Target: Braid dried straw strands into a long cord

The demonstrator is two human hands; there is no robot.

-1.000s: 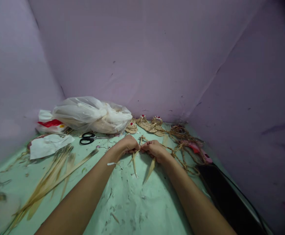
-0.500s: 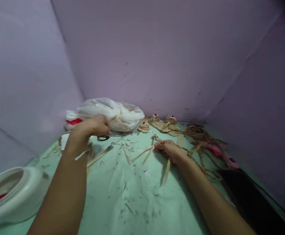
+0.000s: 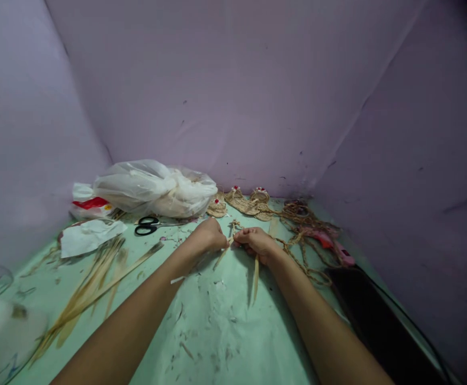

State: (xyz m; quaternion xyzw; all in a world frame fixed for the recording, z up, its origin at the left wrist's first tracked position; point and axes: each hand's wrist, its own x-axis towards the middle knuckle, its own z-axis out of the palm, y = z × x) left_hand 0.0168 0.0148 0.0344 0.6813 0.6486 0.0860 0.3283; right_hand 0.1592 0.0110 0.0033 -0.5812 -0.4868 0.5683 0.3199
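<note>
Close together over the green cloth are my left hand [image 3: 210,235] and my right hand [image 3: 255,242], both closed. Between them runs a short braid of dried fiber [image 3: 234,224], its top end lying away from me. My right fingers pinch the braid's strands, and one pale fiber strip [image 3: 256,278] hangs down below that hand. Beside the braid, my left fingers are pinched on a strand, mostly hidden by the hand. Another loose fiber strip [image 3: 220,259] points down between the hands. A white tag hangs near my left wrist.
Scissors [image 3: 147,225] and a tied plastic bag [image 3: 157,187] lie behind my left arm. Long fiber strips [image 3: 93,289] spread at left, near a white pot [image 3: 9,331]. Woven slippers [image 3: 241,202], coiled braided rope [image 3: 301,211] and a black slab [image 3: 378,326] are at right.
My left hand has come down and right, from near the plastic bag to beside my right hand at the braid. The view has turned somewhat to the right.
</note>
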